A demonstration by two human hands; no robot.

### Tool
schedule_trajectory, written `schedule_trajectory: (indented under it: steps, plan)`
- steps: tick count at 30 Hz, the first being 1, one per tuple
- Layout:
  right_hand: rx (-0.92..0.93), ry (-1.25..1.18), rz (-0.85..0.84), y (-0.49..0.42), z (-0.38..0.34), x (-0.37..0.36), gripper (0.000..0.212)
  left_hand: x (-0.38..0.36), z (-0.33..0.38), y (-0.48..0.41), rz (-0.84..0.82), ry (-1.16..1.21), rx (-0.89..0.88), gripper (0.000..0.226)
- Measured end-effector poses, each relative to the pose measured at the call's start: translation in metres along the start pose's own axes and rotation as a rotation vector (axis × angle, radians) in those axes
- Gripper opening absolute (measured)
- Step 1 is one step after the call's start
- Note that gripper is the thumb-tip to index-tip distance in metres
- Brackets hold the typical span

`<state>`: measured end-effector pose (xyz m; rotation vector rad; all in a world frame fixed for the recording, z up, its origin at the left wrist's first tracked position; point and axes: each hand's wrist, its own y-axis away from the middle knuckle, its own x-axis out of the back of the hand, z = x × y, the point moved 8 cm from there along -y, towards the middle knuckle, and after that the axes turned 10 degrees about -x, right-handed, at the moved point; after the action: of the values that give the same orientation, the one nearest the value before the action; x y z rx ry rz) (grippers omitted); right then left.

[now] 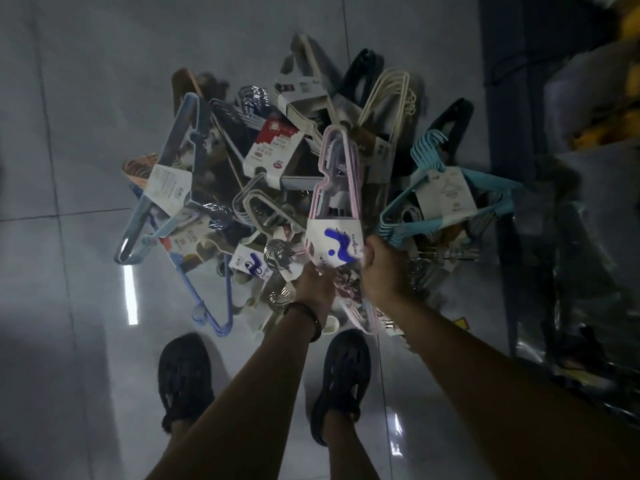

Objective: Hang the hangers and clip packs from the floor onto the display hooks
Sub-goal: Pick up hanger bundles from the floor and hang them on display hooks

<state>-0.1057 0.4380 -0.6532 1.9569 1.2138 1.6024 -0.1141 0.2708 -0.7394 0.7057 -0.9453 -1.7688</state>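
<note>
Grey floor tiles (86,150) are bearing a heap of hanger packs (270,157); the right hand (382,268) is gripping a pink hanger pack (341,188) atop it, while the left hand (313,284) is reaching in, its grip unclear.

Two hands (313,285), two shoes (185,379), one hanger pile (277,174).

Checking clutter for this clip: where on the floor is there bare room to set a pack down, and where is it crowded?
Bare tile lies left of the light-blue hangers and beyond the far edge of the pile. Crowded: the pile itself, where the right hand grips the pink pack, and the right side, with wrapped goods beside the teal hangers.
</note>
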Motion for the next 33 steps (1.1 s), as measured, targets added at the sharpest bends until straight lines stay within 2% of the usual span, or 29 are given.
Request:
schedule_trajectory:
  steps: [2, 3, 6, 8, 10, 12, 14, 19, 23, 25, 26, 28, 30, 32, 33]
  plan:
    - [-0.047, 0.080, -0.008, -0.014, 0.015, -0.006, 0.009, -0.008, -0.004, -0.006, 0.020, 0.071, 0.017, 0.068]
    - [-0.081, 0.068, -0.055, -0.018, 0.019, -0.008, 0.019, -0.014, 0.010, 0.001, 0.010, 0.101, 0.008, 0.071]
    - [-0.215, -0.130, -0.252, -0.032, 0.027, -0.024, 0.063, -0.027, 0.029, 0.013, -0.044, 0.144, 0.035, 0.061]
    - [-0.214, -0.192, -0.306, -0.041, 0.032, -0.034, 0.078, -0.027, 0.027, 0.011, -0.069, 0.145, 0.032, 0.068]
    - [-0.221, -0.251, -0.348, -0.037, 0.027, -0.033, 0.074, -0.026, 0.020, 0.008, -0.068, 0.171, 0.049, 0.062]
    - [-0.228, -0.283, -0.402, -0.028, 0.016, -0.026, 0.047, -0.021, 0.019, 0.007, -0.055, 0.178, 0.045, 0.057]
    - [-0.207, -0.309, -0.502, -0.021, 0.004, -0.019, 0.026, -0.016, 0.023, 0.006, -0.065, 0.170, -0.001, 0.064]
    - [-0.142, -0.278, -0.598, 0.020, -0.021, -0.004, 0.028, 0.007, 0.053, 0.038, 0.023, 0.182, -0.159, 0.064]
    - [-0.205, -0.346, -0.582, 0.069, -0.036, 0.011, 0.045, 0.029, 0.098, 0.088, 0.084, 0.088, -0.229, 0.059]
    - [-0.213, -0.393, -0.516, 0.097, -0.048, 0.027, 0.041, 0.040, 0.127, 0.119, 0.076, 0.010, -0.267, 0.049]
    - [-0.174, -0.400, -0.413, 0.108, -0.055, 0.043, 0.043, 0.047, 0.142, 0.135, 0.064, -0.032, -0.289, 0.048]
    - [0.008, -0.323, -0.104, 0.138, -0.080, 0.095, 0.058, 0.060, 0.175, 0.169, 0.017, -0.162, -0.336, 0.053]
    - [0.242, -0.134, 0.189, 0.184, -0.118, 0.160, 0.075, 0.069, 0.216, 0.210, -0.037, -0.368, -0.381, 0.070]
    - [0.471, 0.109, 0.357, 0.237, -0.164, 0.222, 0.089, 0.068, 0.271, 0.259, -0.101, -0.569, -0.457, 0.081]
    - [0.555, 0.205, 0.377, 0.263, -0.184, 0.249, 0.091, 0.063, 0.301, 0.287, -0.147, -0.677, -0.509, 0.082]
